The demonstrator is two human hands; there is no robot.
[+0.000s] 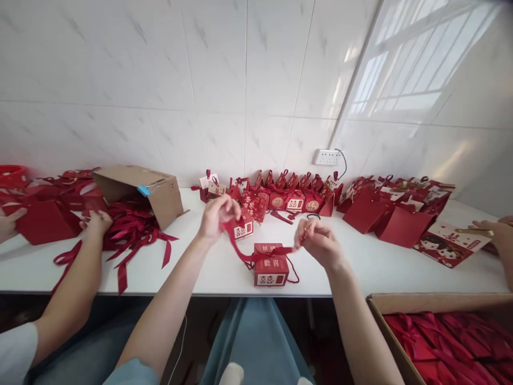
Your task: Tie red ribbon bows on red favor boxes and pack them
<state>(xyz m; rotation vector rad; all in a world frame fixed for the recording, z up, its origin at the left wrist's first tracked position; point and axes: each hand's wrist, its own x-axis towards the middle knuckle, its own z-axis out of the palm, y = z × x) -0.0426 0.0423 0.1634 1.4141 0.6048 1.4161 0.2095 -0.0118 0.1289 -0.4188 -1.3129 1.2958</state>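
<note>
Over red box (271,264), L grip (219,216) & R grip (320,243) raised apart, pinching ribbon (286,250).

White socket strip (327,157) with a dark cable (345,162) against the grey-veined white wall (216,64).

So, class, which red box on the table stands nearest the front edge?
The box with ribbon held by the left hand and right hand; the others stand farther back.

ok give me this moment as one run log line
left hand: holds ribbon | right hand: holds ribbon | ribbon: across top of box, sagging toward left hand | box: on table, near front edge
</note>
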